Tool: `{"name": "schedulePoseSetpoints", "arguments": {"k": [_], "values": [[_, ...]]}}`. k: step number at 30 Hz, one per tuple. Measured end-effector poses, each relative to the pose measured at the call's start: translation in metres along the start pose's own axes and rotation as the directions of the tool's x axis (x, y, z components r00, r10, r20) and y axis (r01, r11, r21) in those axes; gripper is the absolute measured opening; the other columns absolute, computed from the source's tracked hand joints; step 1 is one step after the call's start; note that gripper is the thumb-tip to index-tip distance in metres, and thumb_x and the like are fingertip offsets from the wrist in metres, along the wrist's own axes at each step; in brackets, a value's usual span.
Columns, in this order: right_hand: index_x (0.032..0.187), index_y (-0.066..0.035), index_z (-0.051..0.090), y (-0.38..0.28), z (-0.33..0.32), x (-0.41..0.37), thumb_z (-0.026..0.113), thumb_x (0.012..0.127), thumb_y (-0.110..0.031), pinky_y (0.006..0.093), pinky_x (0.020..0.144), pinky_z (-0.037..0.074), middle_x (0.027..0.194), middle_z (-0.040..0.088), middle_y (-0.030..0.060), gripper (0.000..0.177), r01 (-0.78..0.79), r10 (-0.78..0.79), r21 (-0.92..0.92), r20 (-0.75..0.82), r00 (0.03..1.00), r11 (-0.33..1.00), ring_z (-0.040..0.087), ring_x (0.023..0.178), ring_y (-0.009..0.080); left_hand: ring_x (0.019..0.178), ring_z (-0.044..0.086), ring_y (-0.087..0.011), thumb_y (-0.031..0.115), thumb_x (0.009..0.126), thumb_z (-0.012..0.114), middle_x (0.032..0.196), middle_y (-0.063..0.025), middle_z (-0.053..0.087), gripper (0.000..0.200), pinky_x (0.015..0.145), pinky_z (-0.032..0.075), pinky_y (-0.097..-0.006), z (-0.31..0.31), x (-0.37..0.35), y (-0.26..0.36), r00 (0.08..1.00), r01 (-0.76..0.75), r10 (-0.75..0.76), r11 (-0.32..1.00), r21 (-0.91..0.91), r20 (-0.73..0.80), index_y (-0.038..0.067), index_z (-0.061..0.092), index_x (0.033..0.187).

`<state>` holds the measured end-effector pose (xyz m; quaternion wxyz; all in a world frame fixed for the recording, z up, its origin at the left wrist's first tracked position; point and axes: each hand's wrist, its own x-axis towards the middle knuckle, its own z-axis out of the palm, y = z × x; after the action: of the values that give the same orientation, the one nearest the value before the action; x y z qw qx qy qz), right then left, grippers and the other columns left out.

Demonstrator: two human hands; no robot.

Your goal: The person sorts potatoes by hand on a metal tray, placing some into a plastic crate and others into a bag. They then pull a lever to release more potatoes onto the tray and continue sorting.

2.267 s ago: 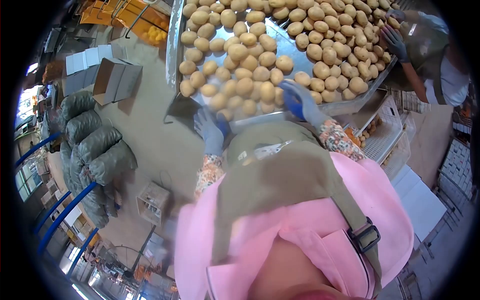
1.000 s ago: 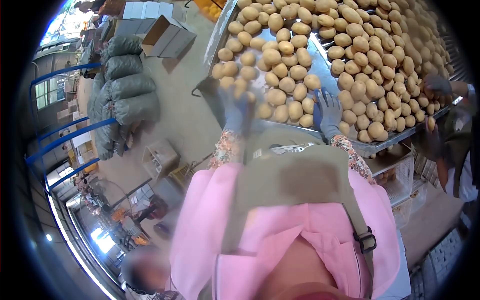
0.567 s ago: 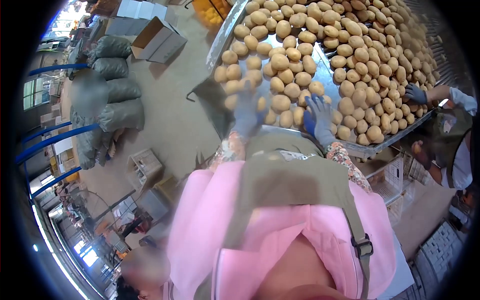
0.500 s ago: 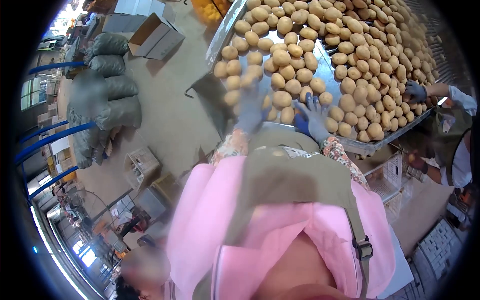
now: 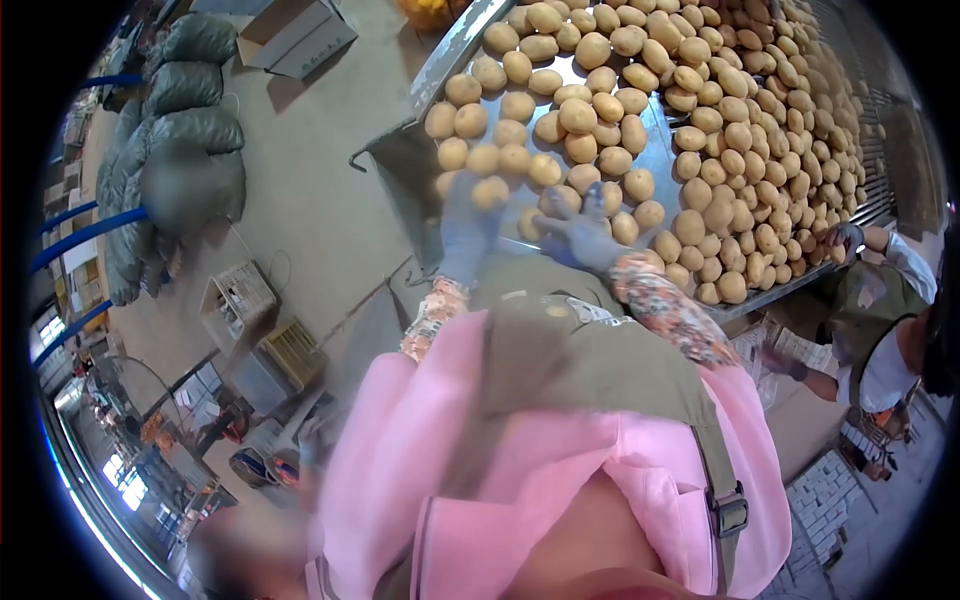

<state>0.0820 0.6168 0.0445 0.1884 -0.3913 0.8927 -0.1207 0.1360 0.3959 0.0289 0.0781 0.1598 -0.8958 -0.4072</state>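
My left hand (image 5: 468,232), in a grey-blue work glove, reaches over the near left part of the metal sorting table (image 5: 655,125). Motion blurs its fingers, and a potato (image 5: 490,193) shows right at them; I cannot tell whether they grip it. My right hand (image 5: 588,238), gloved the same way, is open with fingers spread over the near edge of the potatoes. One potato (image 5: 530,222) lies just left of its fingertips, and another potato (image 5: 623,228) is beside its fingers. Loose potatoes (image 5: 578,116) lie beyond both hands.
A dense heap of potatoes (image 5: 745,135) covers the table's right side. At the right, a co-worker's gloved hand (image 5: 848,236) is at the heap's edge. Crates (image 5: 238,303) stand on the floor at left, with stuffed sacks (image 5: 185,90) and an open cardboard box (image 5: 298,40) farther back.
My left hand has shifted left and slightly down; my right hand has moved left, fingers still spread. The co-worker's lower hand has moved left. The whole view has shifted a little.
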Motion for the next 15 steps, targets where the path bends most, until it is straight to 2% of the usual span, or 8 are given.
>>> {"name": "schedulePoseSetpoints", "arguments": {"k": [1,3,5,8,9,12,14,15], "values": [[0.128,-0.030,0.058,-0.008,0.004,0.021,0.054,0.091,-0.035,0.0644,0.111,0.011,0.151,0.034,0.0089,0.037,0.006,-0.092,0.356,0.225,0.970,0.935,0.023,0.142,0.0402,0.116,0.051,-0.0375,0.017,0.075,0.074,0.129,-0.0190,0.050,0.055,0.099,0.042,-0.0430,-0.003,0.000,-0.005,0.996,0.024,-0.021,0.999,0.042,-0.081,0.006,0.051,0.124],[0.129,-0.023,0.058,-0.040,0.002,0.047,0.051,0.093,-0.028,0.0542,0.112,0.023,0.143,0.044,0.0107,0.037,0.215,-0.267,0.304,0.140,0.953,0.928,0.044,0.131,0.0332,0.115,0.052,-0.0372,0.019,0.074,0.075,0.127,-0.0205,0.051,0.058,0.098,0.043,-0.0428,-0.011,0.003,-0.013,0.985,-0.036,0.071,0.976,0.215,-0.157,0.003,0.050,0.124],[0.127,-0.017,0.060,-0.061,0.023,0.060,0.055,0.090,-0.021,0.0495,0.109,0.031,0.136,0.052,0.0121,0.037,0.190,-0.195,0.722,-0.078,0.978,0.665,0.055,0.119,0.0321,0.116,0.051,-0.0381,0.022,0.075,0.075,0.124,-0.0217,0.052,0.058,0.099,0.043,-0.0434,-0.033,0.009,-0.005,0.986,0.073,-0.045,0.983,0.171,-0.162,0.002,0.050,0.124],[0.124,-0.011,0.060,-0.039,0.016,0.072,0.061,0.086,-0.017,0.0441,0.105,0.038,0.133,0.054,0.0137,0.039,0.155,-0.285,0.857,-0.010,0.958,0.491,0.058,0.114,0.0327,0.116,0.050,-0.0394,0.025,0.077,0.074,0.124,-0.0220,0.053,0.059,0.100,0.041,-0.0437,-0.049,0.010,-0.026,0.971,0.236,-0.231,0.966,0.103,-0.055,0.002,0.050,0.126],[0.123,-0.008,0.060,-0.019,-0.009,0.072,0.064,0.084,-0.016,0.0407,0.099,0.043,0.129,0.056,0.0162,0.039,0.374,-0.335,0.536,-0.173,0.926,0.757,0.057,0.114,0.0346,0.116,0.050,-0.0395,0.026,0.078,0.073,0.125,-0.0220,0.053,0.060,0.101,0.041,-0.0437,-0.052,0.012,-0.036,0.956,0.291,-0.292,0.956,0.045,0.035,0.002,0.049,0.128],[0.121,-0.005,0.060,0.029,-0.066,0.041,0.063,0.083,-0.019,0.0416,0.096,0.046,0.122,0.060,0.0195,0.040,0.100,0.200,0.564,-0.444,0.873,0.820,0.058,0.111,0.0369,0.125,0.044,-0.0399,0.026,0.087,0.066,0.132,-0.0243,0.048,0.056,0.107,0.036,-0.0435,-0.029,-0.006,-0.106,0.988,0.144,-0.142,0.989,0.024,-0.053,0.000,0.046,0.133],[0.132,-0.008,0.052,0.066,-0.078,0.014,0.054,0.088,-0.027,0.0452,0.104,0.037,0.132,0.052,0.0209,0.048,-0.351,0.396,0.184,-0.453,0.798,0.918,0.047,0.123,0.0394,0.130,0.036,-0.0450,0.028,0.086,0.064,0.140,-0.0264,0.041,0.058,0.110,0.027,-0.0527,-0.035,0.023,-0.082,0.984,-0.044,0.083,0.969,0.242,-0.156,0.001,0.045,0.134],[0.132,-0.008,0.052,0.070,-0.081,0.009,0.054,0.088,-0.027,0.0452,0.104,0.037,0.132,0.052,0.0209,0.048,-0.359,0.386,0.157,-0.517,0.764,0.920,0.047,0.123,0.0394,0.131,0.037,-0.0441,0.027,0.086,0.064,0.142,-0.0242,0.041,0.056,0.111,0.024,-0.0557,-0.032,0.043,-0.072,0.969,-0.067,0.156,0.913,0.402,-0.192,0.002,0.046,0.133]]}}
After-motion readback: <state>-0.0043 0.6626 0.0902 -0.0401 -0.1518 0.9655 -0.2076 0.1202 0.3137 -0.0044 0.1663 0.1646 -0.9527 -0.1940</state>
